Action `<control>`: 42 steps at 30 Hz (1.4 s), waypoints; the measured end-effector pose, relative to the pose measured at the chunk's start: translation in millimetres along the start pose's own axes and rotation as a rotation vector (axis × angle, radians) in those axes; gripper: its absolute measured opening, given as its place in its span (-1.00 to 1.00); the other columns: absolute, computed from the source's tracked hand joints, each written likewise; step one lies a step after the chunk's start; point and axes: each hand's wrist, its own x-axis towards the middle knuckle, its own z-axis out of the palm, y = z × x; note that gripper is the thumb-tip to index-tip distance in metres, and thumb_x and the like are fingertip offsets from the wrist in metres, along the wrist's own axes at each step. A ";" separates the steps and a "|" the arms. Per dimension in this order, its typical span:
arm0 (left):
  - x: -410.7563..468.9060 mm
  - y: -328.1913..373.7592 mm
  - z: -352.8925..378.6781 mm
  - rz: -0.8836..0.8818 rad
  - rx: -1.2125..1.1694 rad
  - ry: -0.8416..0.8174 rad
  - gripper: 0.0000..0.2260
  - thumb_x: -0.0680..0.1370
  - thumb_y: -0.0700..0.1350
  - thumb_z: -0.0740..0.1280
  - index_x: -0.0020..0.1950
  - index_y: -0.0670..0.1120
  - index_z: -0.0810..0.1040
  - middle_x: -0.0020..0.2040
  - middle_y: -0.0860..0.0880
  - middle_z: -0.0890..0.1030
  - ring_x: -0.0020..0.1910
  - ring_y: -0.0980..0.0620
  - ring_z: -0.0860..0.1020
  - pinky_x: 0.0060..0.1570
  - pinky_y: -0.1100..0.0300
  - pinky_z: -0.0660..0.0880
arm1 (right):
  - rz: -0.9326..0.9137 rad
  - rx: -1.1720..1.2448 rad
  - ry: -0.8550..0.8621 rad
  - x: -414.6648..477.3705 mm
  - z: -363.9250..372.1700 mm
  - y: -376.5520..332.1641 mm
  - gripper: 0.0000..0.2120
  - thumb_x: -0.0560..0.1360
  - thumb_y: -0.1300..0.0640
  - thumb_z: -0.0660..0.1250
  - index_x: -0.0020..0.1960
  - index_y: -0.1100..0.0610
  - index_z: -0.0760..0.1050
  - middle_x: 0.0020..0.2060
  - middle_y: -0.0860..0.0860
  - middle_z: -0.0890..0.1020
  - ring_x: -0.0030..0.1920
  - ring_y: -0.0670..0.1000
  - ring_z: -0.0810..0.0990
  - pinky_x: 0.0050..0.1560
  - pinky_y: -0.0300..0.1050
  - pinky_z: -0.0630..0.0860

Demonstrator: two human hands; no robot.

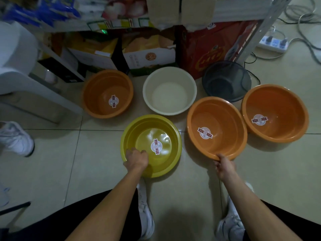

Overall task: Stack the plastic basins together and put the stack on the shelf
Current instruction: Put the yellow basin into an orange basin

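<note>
While both hands reach down, shelf point(264, 30) with boxes stands at the far side, its metal post slanting on the right; tiled floor point(52, 171) in front carries everything

Six basins sit apart on the floor, none nested yet: far-right orange basin point(275, 113), near orange basin point(217, 127), yellow basin point(151, 145), white basin point(169, 90), left orange basin point(108, 93), dark basin point(227, 80) up against the shelf foot

Near orange basin lies just right of the yellow one, rims close but not touching, and looks tipped up at its near edge

Left hand point(136, 159) is curled over the yellow basin's near-left rim, fingers closed on the edge
Right hand point(225, 166) pinches the near rim of the near orange basin, thumb on top, fingers under

Key relation: the orange basin is to the right of the yellow one, so the right hand is the nearer one to swing it leftward and drop it in, while the left steadies the yellow; judged as first nesting step, task barely begun

Stickers mark the bottoms of four basins
</note>
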 end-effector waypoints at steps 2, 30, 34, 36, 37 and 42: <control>5.9 -4.1 -11.8 -0.088 -0.057 0.028 -0.43 0.64 -0.02 0.15 0.62 -0.20 0.20 0.65 -0.17 0.12 0.59 -0.20 0.22 0.50 -0.10 0.14 | 0.004 -0.007 0.008 -7.1 -2.0 7.0 -0.82 0.55 0.20 0.41 -0.21 0.13 0.49 -0.42 0.13 0.51 -0.69 -0.10 0.40 -0.68 -0.33 0.30; 49.1 -43.5 -45.7 -0.427 -0.988 -0.043 -0.21 0.57 0.43 0.00 0.62 -0.08 0.30 0.52 -0.16 0.45 0.50 -0.17 0.40 0.50 -0.13 0.22 | -0.382 -0.700 -0.402 -89.2 86.9 65.6 -0.88 0.48 0.11 0.40 -0.04 0.11 0.69 -0.19 0.07 0.78 -0.09 0.17 0.74 0.04 0.14 0.68; 48.0 -38.3 -41.3 -0.291 -0.765 -0.070 -0.44 0.63 0.23 0.12 0.32 -0.16 0.61 0.13 -0.20 0.69 0.04 -0.18 0.65 0.23 -0.05 0.55 | -0.461 -0.835 -0.332 -93.6 102.1 71.2 -0.85 0.60 0.05 0.33 0.02 0.12 0.57 -0.03 0.09 0.71 0.09 0.25 0.69 0.07 0.04 0.59; 57.7 -42.8 -36.3 -0.283 -0.604 -0.088 -0.53 0.64 0.09 0.12 0.31 -0.21 0.59 0.17 -0.22 0.67 0.10 -0.21 0.64 0.24 -0.08 0.56 | -0.507 -0.947 -0.251 -90.7 108.4 73.7 -0.73 0.65 0.03 0.27 0.23 0.21 0.46 0.12 0.20 0.65 0.18 0.31 0.64 0.09 0.03 0.54; 65.0 -45.9 -32.0 -0.281 -0.550 -0.099 -0.55 0.64 0.02 0.11 0.32 -0.22 0.58 0.20 -0.23 0.65 0.14 -0.23 0.63 0.25 -0.08 0.55 | -0.502 -0.993 -0.212 -86.7 110.9 74.7 -0.65 0.66 0.03 0.26 0.31 0.26 0.39 0.20 0.26 0.62 0.21 0.33 0.62 0.14 0.09 0.56; 62.6 -47.7 -20.6 -0.186 -0.431 -0.102 -0.59 0.61 -0.08 0.12 0.40 -0.20 0.49 0.28 -0.23 0.60 0.22 -0.24 0.58 0.27 -0.07 0.52 | -0.336 -1.090 -0.253 -70.2 120.0 70.8 -0.52 0.70 0.05 0.21 0.49 0.33 0.23 0.40 0.34 0.51 0.37 0.36 0.54 0.31 0.14 0.50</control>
